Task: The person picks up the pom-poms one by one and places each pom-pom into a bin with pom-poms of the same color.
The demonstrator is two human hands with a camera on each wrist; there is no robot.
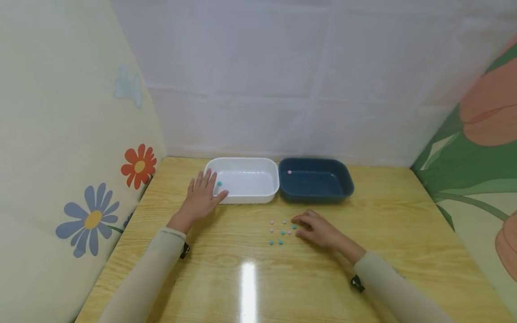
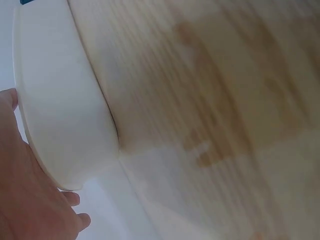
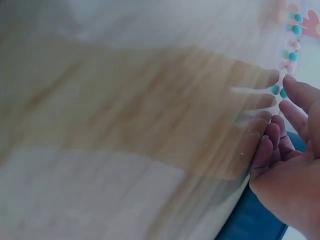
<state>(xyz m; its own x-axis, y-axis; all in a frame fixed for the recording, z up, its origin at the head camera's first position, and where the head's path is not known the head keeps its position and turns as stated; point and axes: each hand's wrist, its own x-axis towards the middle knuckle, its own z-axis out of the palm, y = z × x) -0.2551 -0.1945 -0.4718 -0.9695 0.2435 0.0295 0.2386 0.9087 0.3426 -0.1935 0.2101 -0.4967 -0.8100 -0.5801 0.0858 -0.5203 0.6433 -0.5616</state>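
My left hand (image 1: 201,199) lies over the left end of a white plastic tray (image 1: 246,199), fingers spread and thumb at the front rim; in the left wrist view the hand runs along the tray's edge. Inside that tray is one teal bead (image 1: 220,183). Just past the tip of my right hand (image 1: 317,229), thumb and index finger parted, a small teal bead (image 1: 294,227) sits on the table. The right wrist view shows this hand's other fingers (image 3: 272,132) bent in. Several pink beads (image 1: 272,222) and teal beads (image 1: 281,242) are scattered left of it.
A dark blue tray (image 1: 316,198) stands against the white one's right side, with one pink bead (image 1: 289,172) in it. Both trays are near the back of the glossy wooden table (image 1: 218,278). A white cloth wall (image 1: 258,89) rises behind, with flower-printed sheets on both sides.
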